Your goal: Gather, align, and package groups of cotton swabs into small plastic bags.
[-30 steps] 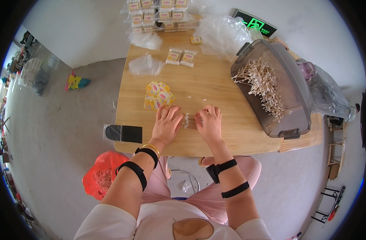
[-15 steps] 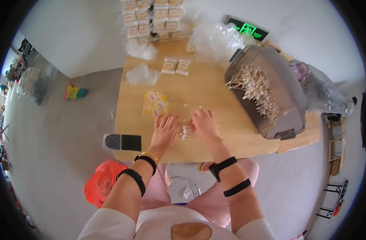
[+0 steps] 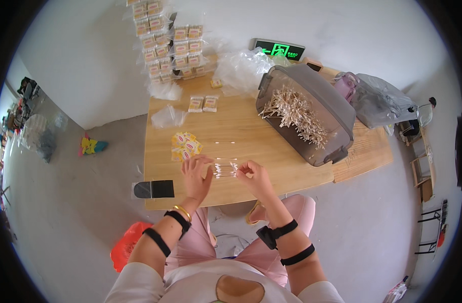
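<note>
Since the earlier frame, your hands have drawn apart. Left hand (image 3: 196,174) and right hand (image 3: 253,175) pinch opposite ends of the cotton swab bundle (image 3: 225,169), keeping it aligned above the tabletop (image 3: 271,151).

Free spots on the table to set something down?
Bare wood between the yellow packets and the grey bin, and at the table's right front edge. Crowded: back edge with stacked boxes and plastic bags.

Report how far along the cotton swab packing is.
Done: small filled packs are stacked against the wall, with two more lying on the table. In hand: the left hand and right hand square up a bundle of swabs. Left: the grey bin holds a large loose pile.
</note>
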A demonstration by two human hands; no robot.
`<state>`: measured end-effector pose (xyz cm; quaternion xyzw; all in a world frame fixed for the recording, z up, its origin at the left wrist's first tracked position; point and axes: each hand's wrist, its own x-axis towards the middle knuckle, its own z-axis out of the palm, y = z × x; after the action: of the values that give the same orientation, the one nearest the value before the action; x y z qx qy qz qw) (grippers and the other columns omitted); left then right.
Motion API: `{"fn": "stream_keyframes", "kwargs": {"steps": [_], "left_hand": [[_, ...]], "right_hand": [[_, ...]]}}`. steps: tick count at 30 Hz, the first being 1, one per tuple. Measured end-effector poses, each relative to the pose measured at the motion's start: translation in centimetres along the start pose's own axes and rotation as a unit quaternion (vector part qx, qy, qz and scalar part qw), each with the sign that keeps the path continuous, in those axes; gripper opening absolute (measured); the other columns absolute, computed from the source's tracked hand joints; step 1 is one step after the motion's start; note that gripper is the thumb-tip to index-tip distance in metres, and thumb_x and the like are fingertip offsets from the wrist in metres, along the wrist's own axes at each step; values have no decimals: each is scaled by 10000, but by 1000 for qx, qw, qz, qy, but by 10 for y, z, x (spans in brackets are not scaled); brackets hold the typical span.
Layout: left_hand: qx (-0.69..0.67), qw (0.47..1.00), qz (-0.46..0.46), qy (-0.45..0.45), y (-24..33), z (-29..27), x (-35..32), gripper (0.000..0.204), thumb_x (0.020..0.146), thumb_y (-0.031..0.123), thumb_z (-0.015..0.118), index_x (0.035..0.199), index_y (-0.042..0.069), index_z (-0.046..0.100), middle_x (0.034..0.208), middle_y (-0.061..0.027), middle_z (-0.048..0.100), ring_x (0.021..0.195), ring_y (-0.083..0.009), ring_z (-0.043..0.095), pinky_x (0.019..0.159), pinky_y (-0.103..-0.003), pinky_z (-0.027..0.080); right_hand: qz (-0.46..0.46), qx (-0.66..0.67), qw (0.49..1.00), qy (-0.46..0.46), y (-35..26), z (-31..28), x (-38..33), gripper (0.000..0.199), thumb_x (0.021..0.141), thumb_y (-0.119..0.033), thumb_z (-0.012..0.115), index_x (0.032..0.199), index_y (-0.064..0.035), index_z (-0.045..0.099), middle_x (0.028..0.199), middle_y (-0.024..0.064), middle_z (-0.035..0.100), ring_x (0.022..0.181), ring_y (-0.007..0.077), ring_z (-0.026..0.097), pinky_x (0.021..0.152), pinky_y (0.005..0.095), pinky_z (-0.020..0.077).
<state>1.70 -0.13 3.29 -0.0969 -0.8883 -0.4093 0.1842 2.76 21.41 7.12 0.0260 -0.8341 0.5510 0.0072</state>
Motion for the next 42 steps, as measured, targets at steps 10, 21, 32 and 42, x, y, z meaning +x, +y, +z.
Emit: {"fn": "stream_keyframes", "kwargs": {"steps": [10, 21, 32, 42], "left_hand": [[-333, 930, -75, -140, 93, -44, -44, 143, 957, 165, 752, 954, 31, 703, 1054, -49, 656, 971, -133, 627, 897, -303, 493], [-370, 922, -43, -101, 133, -78, -72, 131, 940, 161, 766, 950, 31, 753, 1003, -62, 690, 993, -159, 633, 869, -304, 508], [-196, 976, 21, -93, 133, -100, -79, 93, 881, 42, 755, 853, -26, 698, 851, -102, 701, 814, -188, 657, 770, -328, 507], [-198, 965, 0, -174, 127, -91, -103, 84, 835, 29, 773, 857, -40, 732, 816, -121, 740, 788, -207, 698, 766, -328, 517]], "right_hand": [[50, 230, 965, -116, -53, -20, -86, 143, 986, -131, 656, 994, 8, 691, 922, 28, 715, 861, 106, 643, 815, 277, 508], [5, 206, 976, -73, -82, -28, -144, 104, 989, -105, 682, 994, -1, 685, 926, 14, 694, 867, 112, 610, 850, 282, 500], [-125, 122, 984, -23, -69, -21, -152, 82, 862, 10, 724, 926, 11, 673, 858, 120, 674, 808, 195, 649, 758, 327, 528], [-190, 1, 982, -1, -66, -23, -168, 138, 853, -74, 769, 886, 13, 667, 877, 166, 673, 835, 315, 676, 714, 394, 532]]}}
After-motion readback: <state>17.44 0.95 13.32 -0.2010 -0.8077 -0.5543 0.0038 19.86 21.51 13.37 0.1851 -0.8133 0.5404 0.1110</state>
